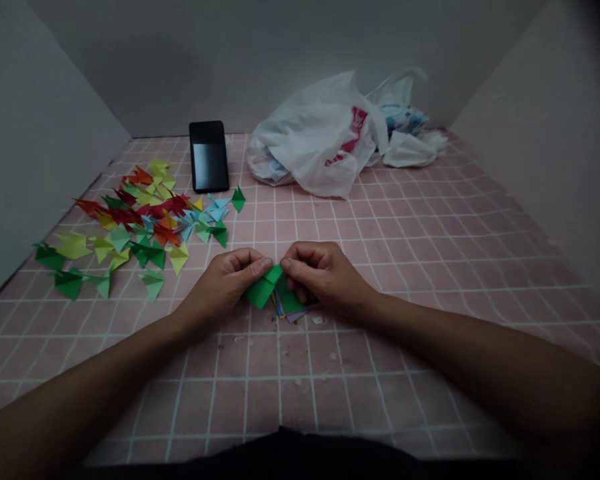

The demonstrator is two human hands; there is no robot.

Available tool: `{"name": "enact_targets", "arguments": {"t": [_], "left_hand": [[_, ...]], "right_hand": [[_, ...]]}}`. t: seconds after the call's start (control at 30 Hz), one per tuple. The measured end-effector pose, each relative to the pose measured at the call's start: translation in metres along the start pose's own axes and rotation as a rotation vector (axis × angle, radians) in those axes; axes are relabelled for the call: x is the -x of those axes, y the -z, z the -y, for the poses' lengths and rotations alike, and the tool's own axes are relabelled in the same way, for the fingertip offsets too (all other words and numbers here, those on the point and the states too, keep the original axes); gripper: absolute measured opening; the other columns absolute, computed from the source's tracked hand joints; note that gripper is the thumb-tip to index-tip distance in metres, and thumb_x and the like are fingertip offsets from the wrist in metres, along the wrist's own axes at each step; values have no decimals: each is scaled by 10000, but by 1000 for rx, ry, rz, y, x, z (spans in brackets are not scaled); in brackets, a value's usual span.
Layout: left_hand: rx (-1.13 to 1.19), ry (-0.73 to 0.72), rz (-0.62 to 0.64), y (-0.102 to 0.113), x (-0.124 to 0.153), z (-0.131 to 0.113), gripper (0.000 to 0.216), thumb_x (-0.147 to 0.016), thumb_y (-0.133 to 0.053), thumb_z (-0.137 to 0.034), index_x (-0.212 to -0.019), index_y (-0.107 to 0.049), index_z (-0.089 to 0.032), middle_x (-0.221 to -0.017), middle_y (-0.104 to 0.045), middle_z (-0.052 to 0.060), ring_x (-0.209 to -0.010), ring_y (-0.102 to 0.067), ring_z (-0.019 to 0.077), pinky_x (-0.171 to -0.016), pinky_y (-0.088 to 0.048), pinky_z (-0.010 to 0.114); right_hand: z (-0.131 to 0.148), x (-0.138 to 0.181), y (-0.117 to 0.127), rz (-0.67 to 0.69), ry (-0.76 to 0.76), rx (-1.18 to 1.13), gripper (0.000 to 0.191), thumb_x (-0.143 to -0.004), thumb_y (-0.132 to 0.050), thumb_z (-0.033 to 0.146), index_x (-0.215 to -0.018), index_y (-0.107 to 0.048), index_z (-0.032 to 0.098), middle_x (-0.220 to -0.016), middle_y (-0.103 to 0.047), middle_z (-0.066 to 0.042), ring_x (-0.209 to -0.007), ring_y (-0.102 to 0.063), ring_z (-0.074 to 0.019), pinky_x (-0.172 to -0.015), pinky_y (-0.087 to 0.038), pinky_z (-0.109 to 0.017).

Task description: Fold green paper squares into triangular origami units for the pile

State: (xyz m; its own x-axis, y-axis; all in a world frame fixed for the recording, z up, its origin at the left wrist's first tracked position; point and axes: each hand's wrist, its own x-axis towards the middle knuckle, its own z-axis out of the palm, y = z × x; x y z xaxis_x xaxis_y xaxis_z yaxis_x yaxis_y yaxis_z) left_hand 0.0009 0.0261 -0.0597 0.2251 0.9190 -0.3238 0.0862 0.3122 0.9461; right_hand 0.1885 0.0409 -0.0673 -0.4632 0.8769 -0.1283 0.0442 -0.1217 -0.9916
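A partly folded piece of green origami paper (263,288) is held between both hands near the middle of the table. My left hand (237,270) pinches it from the left, thumb on top. From the right, the thumb and fingertips of my right hand (323,273) pinch its upper corner. Beneath them lies a small stack of coloured paper sheets (291,303), a green one on top, partly covered by my right hand. To the left spreads a pile of folded paper cranes (147,252) in green, yellow, red, orange and light blue.
A black phone (209,160) leans upright behind the cranes. At the back stand a white plastic bag (320,133) with red print and a blue-and-white packet (405,120). Pale walls (280,60) enclose the pink checked tablecloth (430,253). Small scraps lie near the stack.
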Motion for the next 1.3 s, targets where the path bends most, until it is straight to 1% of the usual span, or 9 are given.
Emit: {"name": "enact_targets", "arguments": {"t": [0.17, 0.37, 0.6, 0.67, 0.73, 0.8, 0.87, 1.1, 1.3], "left_hand": [[-24, -33, 2, 1, 1, 0, 278, -837, -698, -381, -693, -600, -165, -599, -527, -51, -525, -418, 64, -485, -332, 175], [-117, -119, -58, -1, 4, -2, 265, -825, -696, -377, -686, -590, -177, -593, -520, -49, -523, -421, 79, -482, -342, 196], [-180, -192, -97, -1, 6, -3, 254, -833, -684, -361, -681, -592, -181, -595, -520, -43, -530, -432, 88, -490, -364, 204], [-164, -197, -101, 0, 6, -3, 250, -857, -667, -378, -715, -621, -177, -620, -548, -35, -548, -459, 89, -511, -387, 203], [-128, -203, -105, 1, 5, -2, 213, -858, -677, -382, -803, -669, -176, -689, -612, -17, -597, -520, 100, -553, -431, 208], [-76, -214, -104, 3, 3, 0, 206, -822, -726, -363, -911, -694, -180, -783, -675, 5, -669, -588, 119, -610, -479, 221], [-38, -223, -113, 4, 2, 2, 249, -784, -767, -334, -968, -694, -182, -833, -700, 15, -718, -624, 131, -648, -504, 229], [-37, -259, -167, 7, 2, 5, 196, -772, -773, -295, -919, -710, -181, -778, -677, 0, -697, -611, 119, -640, -499, 219], [-102, -269, -110, 5, 2, 1, 185, -778, -750, -292, -920, -709, -181, -835, -711, 24, -753, -643, 147, -680, -523, 253]], "right_hand": [[1, 0, 0, -9, 2, -11, 221, -837, -597, 304, -666, -549, 174, -555, -539, 49, -421, -461, -55, -389, -338, -170], [0, 0, 0, 4, -4, -29, 224, -834, -598, 299, -654, -546, 176, -551, -536, 47, -420, -460, -56, -388, -329, -172], [1, -2, 3, 64, 8, -19, 223, -868, -604, 317, -700, -568, 175, -557, -553, 48, -424, -467, -57, -396, -323, -175], [0, -3, 3, 50, 18, -34, 231, -873, -604, 324, -702, -563, 174, -568, -562, 46, -424, -465, -54, -397, -323, -173], [-2, -3, 3, 18, 22, -59, 250, -877, -605, 342, -698, -554, 174, -579, -570, 42, -426, -468, -51, -400, -326, -171], [-4, -4, 3, -15, 28, -83, 275, -879, -609, 368, -694, -547, 174, -579, -568, 40, -426, -471, -51, -398, -323, -170], [-6, -6, 3, -29, 36, -97, 285, -874, -620, 386, -698, -550, 174, -585, -570, 39, -426, -476, -53, -390, -321, -170], [-6, -8, 5, 2, 34, -108, 276, -866, -634, 380, -703, -558, 171, -606, -590, 32, -437, -497, -56, -394, -338, -169], [-3, -7, 5, 49, 24, -36, 275, -878, -636, 376, -708, -566, 171, -564, -561, 48, -423, -463, -49, -397, -320, -165]]}}
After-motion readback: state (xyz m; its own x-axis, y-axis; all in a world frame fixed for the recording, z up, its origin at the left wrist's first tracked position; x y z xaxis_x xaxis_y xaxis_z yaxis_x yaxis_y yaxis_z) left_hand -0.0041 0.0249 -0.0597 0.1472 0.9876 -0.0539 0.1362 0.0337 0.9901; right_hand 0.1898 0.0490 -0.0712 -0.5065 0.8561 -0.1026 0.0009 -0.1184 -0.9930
